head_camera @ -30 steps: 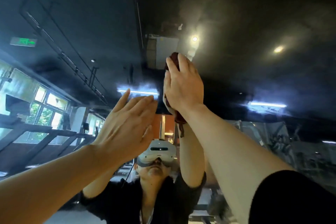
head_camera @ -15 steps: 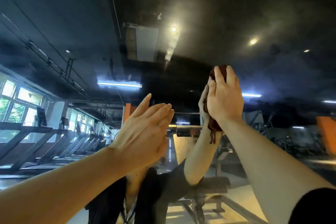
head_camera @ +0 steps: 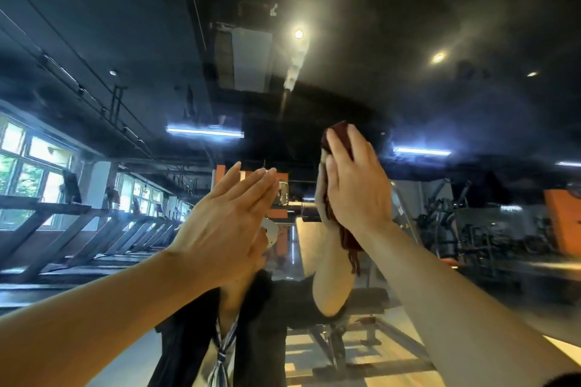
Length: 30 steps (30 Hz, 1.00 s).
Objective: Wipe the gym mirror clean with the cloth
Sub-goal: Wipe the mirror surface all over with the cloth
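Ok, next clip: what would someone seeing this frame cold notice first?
Two bare arms reach up at a mirror that fills the view. Right of centre, the right hand presses a dark red cloth flat against the glass, its tail hanging below the wrist. The left hand is open at centre, fingers straight toward the glass. The reflection shows a dark ceiling with spotlights and smeary haze near them.

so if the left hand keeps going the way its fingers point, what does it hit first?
Probably the gym mirror glass. The open left hand points up and forward with straight fingers, and nothing shows between them and the mirror. Its reflection sits close behind it, so the gap looks small, though depth is unclear.
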Available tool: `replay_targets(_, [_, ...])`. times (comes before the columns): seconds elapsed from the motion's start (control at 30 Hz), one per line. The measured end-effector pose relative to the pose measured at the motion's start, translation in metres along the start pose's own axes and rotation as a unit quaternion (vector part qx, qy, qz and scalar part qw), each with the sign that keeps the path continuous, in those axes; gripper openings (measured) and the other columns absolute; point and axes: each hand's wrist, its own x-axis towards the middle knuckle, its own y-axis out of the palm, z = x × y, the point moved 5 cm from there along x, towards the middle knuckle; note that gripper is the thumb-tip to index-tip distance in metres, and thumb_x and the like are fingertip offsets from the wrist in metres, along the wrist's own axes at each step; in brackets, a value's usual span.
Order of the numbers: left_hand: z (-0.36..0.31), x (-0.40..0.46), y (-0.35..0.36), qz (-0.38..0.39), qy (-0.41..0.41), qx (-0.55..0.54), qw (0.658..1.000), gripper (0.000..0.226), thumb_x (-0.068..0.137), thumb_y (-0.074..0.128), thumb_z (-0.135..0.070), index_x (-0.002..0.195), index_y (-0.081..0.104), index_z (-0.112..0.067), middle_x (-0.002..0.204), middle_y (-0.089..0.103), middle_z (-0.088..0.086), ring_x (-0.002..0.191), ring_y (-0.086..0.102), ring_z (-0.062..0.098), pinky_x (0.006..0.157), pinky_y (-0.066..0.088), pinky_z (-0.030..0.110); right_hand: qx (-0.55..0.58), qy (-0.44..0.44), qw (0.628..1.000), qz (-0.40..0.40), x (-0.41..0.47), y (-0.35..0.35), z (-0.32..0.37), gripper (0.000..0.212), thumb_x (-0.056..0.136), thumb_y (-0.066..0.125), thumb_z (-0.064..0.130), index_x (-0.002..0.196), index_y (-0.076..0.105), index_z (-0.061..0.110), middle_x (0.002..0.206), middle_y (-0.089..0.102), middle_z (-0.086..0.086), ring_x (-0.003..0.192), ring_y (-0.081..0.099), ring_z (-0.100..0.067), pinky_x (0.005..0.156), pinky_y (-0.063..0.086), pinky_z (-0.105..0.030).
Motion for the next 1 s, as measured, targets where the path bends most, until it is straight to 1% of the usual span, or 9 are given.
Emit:
replay_targets(0.07, [-0.004, 0.0, 0.0, 0.002, -0.011, -0.007, 1.0, 0.064, 0.089, 0.036, -0.039, 0.141, 0.051, -0.004, 0.149, 0.035, 0.011, 0.139, 0.037, 0.025, 0.112, 0.023, 0.048, 0.049, 0.047, 0.998, -0.004, -0.004, 0.0, 0.007, 0.057, 0.104, 0.021, 0.04, 0.144, 0.052, 0.014, 0.154, 0.041, -0.012, 0.141, 0.041, -0.03, 0.113, 0.042, -0.047])
replay_targets(0.13, [-0.007, 0.0, -0.001, -0.002, -0.026, -0.021, 0.999, 0.064, 0.09, 0.035, -0.038, 0.141, 0.05, -0.003, 0.15, 0.038, 0.013, 0.139, 0.038, 0.025, 0.112, 0.022, 0.047, 0.041, 0.003, 0.999, -0.001, -0.024, 0.003, 0.028, 0.052, 0.105, 0.025, 0.037, 0.143, 0.053, 0.012, 0.154, 0.042, -0.013, 0.142, 0.04, -0.03, 0.116, 0.036, -0.044])
replay_targets(0.23, [-0.01, -0.002, -0.002, -0.007, -0.041, -0.036, 0.998, 0.062, 0.092, 0.033, -0.036, 0.142, 0.048, -0.001, 0.149, 0.042, 0.015, 0.138, 0.043, 0.027, 0.112, 0.023, 0.046, 0.004, -0.066, 0.998, 0.007, -0.034, 0.0, 0.027, 0.05, 0.104, 0.028, 0.032, 0.142, 0.054, 0.012, 0.151, 0.046, -0.014, 0.138, 0.046, -0.033, 0.11, 0.034, -0.04])
replay_targets(0.43, [-0.012, -0.002, -0.001, -0.007, -0.049, -0.04, 0.998, 0.062, 0.09, 0.034, -0.034, 0.139, 0.052, 0.001, 0.146, 0.049, 0.018, 0.137, 0.046, 0.029, 0.112, 0.022, 0.046, 0.027, 0.075, 0.996, -0.028, -0.003, 0.006, 0.003, 0.057, 0.105, 0.02, 0.039, 0.143, 0.054, 0.012, 0.151, 0.044, -0.013, 0.138, 0.045, -0.03, 0.112, 0.043, -0.041])
replay_targets(0.53, [-0.014, -0.003, 0.0, -0.011, -0.054, -0.045, 0.997, 0.062, 0.091, 0.033, -0.034, 0.138, 0.052, 0.002, 0.147, 0.048, 0.019, 0.137, 0.046, 0.03, 0.113, 0.022, 0.047, 0.037, 0.071, 0.997, -0.022, -0.033, 0.003, 0.001, 0.052, 0.105, 0.026, 0.037, 0.143, 0.052, 0.013, 0.151, 0.043, -0.013, 0.136, 0.047, -0.031, 0.109, 0.046, -0.044])
replay_targets(0.67, [-0.016, -0.004, 0.003, -0.023, -0.059, -0.048, 0.997, 0.063, 0.091, 0.032, -0.035, 0.138, 0.051, 0.002, 0.147, 0.047, 0.021, 0.138, 0.041, 0.03, 0.112, 0.023, 0.049, 0.022, 0.073, 0.997, 0.017, -0.018, 0.0, -0.015, 0.058, 0.103, 0.019, 0.038, 0.149, 0.044, 0.013, 0.156, 0.037, -0.014, 0.142, 0.04, -0.032, 0.112, 0.043, -0.048])
replay_targets(0.83, [-0.018, -0.004, 0.003, -0.029, -0.069, -0.05, 0.996, 0.065, 0.09, 0.032, -0.036, 0.139, 0.051, 0.003, 0.149, 0.044, 0.02, 0.139, 0.042, 0.032, 0.113, 0.023, 0.049, 0.044, 0.097, 0.994, 0.002, -0.042, -0.001, 0.002, 0.049, 0.106, 0.025, 0.04, 0.152, 0.031, 0.023, 0.159, 0.032, -0.011, 0.144, 0.037, -0.03, 0.114, 0.04, -0.043])
replay_targets(0.93, [-0.016, -0.005, 0.006, -0.035, -0.054, -0.04, 0.997, 0.066, 0.089, 0.033, -0.038, 0.138, 0.051, 0.003, 0.148, 0.038, 0.018, 0.138, 0.041, 0.03, 0.113, 0.022, 0.047, 0.067, 0.076, 0.994, 0.04, -0.052, -0.001, -0.011, 0.062, 0.104, 0.015, 0.054, 0.154, 0.034, 0.023, 0.161, 0.027, -0.003, 0.144, 0.036, -0.023, 0.115, 0.035, -0.033])
replay_targets(1.0, [-0.015, -0.003, 0.005, -0.037, -0.045, -0.035, 0.998, 0.066, 0.09, 0.034, -0.04, 0.138, 0.052, 0.002, 0.148, 0.038, 0.017, 0.138, 0.04, 0.03, 0.114, 0.02, 0.046, 0.06, 0.082, 0.994, 0.028, -0.035, -0.001, -0.027, 0.064, 0.103, 0.016, 0.055, 0.153, 0.035, 0.022, 0.16, 0.029, -0.006, 0.144, 0.037, -0.027, 0.114, 0.041, -0.045])
